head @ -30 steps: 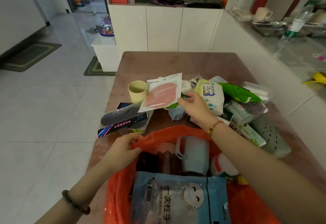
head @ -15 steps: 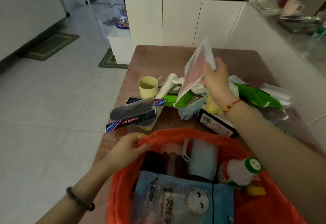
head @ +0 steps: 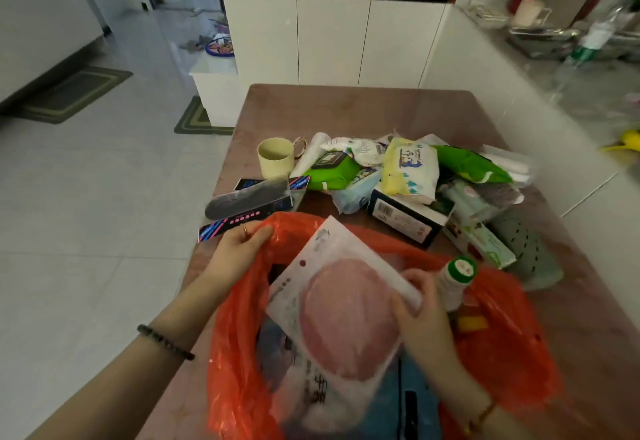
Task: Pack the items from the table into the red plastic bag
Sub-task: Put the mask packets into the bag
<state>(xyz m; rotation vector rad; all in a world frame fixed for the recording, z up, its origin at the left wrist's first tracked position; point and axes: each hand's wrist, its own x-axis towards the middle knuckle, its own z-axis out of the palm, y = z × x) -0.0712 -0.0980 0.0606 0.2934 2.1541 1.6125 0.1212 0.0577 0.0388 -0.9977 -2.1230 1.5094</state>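
Note:
The red plastic bag (head: 502, 346) stands open at the table's near edge. My left hand (head: 239, 249) grips its left rim. My right hand (head: 419, 315) holds a flat white packet with a pink round pad (head: 343, 311) over the bag's mouth. Inside the bag I see a white bottle with a green cap (head: 453, 280) and a blue packet (head: 391, 408). Behind the bag lies a pile: a pale yellow cup (head: 275, 157), a black comb on its card (head: 247, 199), a green wipes pack (head: 332, 171), a yellow-white tissue pack (head: 412, 171), a dark box (head: 405, 218).
The brown table (head: 363, 110) runs away from me, with bare top beyond the pile. A grey perforated item (head: 526, 249) lies at the right of the pile. White cabinets (head: 332, 37) stand behind, a counter (head: 568, 86) to the right, tiled floor to the left.
My right hand lifted the pink-pad packet off the pile, swung it up and back, and now holds it over the bag's mouth. My left hand stayed on the rim.

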